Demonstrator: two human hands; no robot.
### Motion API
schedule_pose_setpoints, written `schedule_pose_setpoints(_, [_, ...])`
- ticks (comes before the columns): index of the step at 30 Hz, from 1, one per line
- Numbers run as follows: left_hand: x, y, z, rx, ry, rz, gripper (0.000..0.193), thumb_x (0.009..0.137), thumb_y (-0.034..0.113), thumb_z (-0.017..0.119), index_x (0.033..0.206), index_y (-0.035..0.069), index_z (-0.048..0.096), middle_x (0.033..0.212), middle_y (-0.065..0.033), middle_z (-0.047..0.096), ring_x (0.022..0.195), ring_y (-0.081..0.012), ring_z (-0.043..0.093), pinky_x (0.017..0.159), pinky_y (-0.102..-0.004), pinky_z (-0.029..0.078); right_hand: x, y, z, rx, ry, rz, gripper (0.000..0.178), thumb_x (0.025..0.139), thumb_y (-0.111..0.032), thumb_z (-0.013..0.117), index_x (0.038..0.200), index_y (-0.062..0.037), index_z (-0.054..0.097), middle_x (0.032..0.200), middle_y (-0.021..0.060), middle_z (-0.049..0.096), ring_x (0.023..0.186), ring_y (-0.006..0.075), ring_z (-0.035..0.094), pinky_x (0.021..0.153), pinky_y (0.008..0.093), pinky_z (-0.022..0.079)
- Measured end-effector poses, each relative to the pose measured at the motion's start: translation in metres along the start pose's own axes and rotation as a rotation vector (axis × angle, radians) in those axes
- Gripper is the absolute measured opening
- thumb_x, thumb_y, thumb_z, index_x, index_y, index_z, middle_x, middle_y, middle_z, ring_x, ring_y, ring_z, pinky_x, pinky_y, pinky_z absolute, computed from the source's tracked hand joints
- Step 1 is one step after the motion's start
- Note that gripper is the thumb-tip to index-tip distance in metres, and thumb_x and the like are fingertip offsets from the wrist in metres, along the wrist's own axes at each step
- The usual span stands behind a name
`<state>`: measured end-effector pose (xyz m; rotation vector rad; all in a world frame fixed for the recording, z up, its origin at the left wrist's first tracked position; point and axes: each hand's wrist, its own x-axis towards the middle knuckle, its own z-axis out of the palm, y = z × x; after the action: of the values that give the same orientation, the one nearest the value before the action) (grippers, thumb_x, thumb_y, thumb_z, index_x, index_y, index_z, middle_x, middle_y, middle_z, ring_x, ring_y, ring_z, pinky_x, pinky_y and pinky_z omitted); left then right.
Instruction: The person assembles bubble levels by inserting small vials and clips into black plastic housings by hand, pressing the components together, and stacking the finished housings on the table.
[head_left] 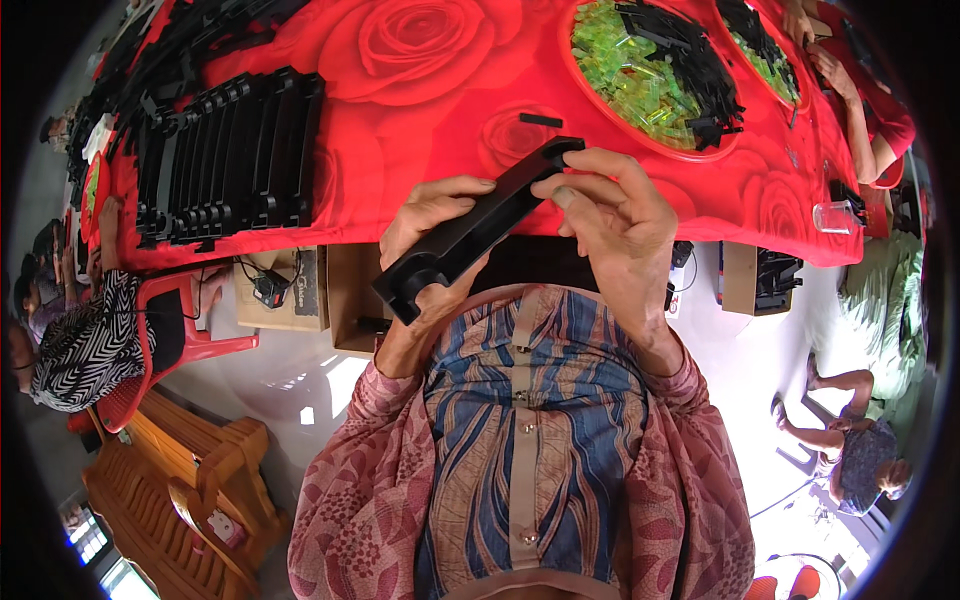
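A row of long, ridged black plastic housings (265, 150) is lying near the red rose-patterned tabletop's (405, 125) left edge, possibly done; one hollow black plastic bar (482, 225), its lower end showing a curved recess, is apparently awaiting completion, slanting across the near edge, left hand (412, 218) and right hand (627, 215) both gripping it.

The tablecloth (420, 130) is patterned with roses, red on red. The trough-shaped part (472, 226) is coloured black. The buttoned garment (480, 400) is swirled in blue and tan; the sleeves (365, 490) are patterned in pinks.
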<state>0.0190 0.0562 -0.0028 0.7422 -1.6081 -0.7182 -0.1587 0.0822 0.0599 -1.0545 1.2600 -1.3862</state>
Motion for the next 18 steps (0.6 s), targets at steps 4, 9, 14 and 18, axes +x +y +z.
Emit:
schedule_pose_setpoints(4, [0.004, 0.001, 0.011, 0.056, 0.026, 0.122, 0.026, 0.078, 0.007, 0.078, 0.098, 0.000, 0.062, 0.104, -0.0187, 0.068, 0.089, -0.0271, 0.069, 0.076, -0.0318, 0.055, 0.004, 0.016, -0.003, -0.290, 0.034, -0.141, 0.021, 0.083, 0.006, 0.066, 0.102, 0.0016, 0.058, 0.087, 0.0112, 0.072, 0.065, 0.0046, 0.060, 0.057, 0.0211, 0.047])
schedule_pose_setpoints(9, [0.004, 0.007, 0.019, 0.204, -0.065, 0.255, 0.026, 0.080, 0.010, 0.073, 0.102, 0.000, 0.066, 0.103, -0.0183, 0.069, 0.083, -0.0277, 0.068, 0.070, -0.0341, 0.056, 0.007, 0.017, -0.006, -0.323, 0.037, -0.136, 0.020, 0.079, 0.007, 0.068, 0.096, 0.0015, 0.058, 0.082, 0.0114, 0.072, 0.061, 0.0076, 0.061, 0.052, 0.0234, 0.045])
schedule_pose_setpoints(14, [-0.009, -0.003, 0.016, 0.272, -0.089, 0.183, 0.035, 0.088, 0.031, 0.068, 0.108, 0.002, 0.067, 0.107, -0.0180, 0.066, 0.087, -0.0275, 0.069, 0.071, -0.0326, 0.056, 0.008, 0.018, -0.007, -0.326, 0.016, -0.058, 0.020, 0.076, 0.008, 0.066, 0.094, 0.0015, 0.059, 0.081, 0.0109, 0.071, 0.063, 0.0091, 0.063, 0.056, 0.0239, 0.047])
schedule_pose_setpoints(18, [-0.014, -0.005, 0.011, 0.201, -0.102, 0.106, 0.049, 0.091, 0.045, 0.064, 0.111, 0.000, 0.066, 0.112, -0.0192, 0.064, 0.090, -0.0285, 0.068, 0.073, -0.0332, 0.056, 0.010, 0.020, -0.005, -0.244, -0.019, -0.074, 0.019, 0.077, 0.010, 0.063, 0.092, 0.0010, 0.059, 0.078, 0.0083, 0.069, 0.068, 0.0083, 0.063, 0.058, 0.0230, 0.047])
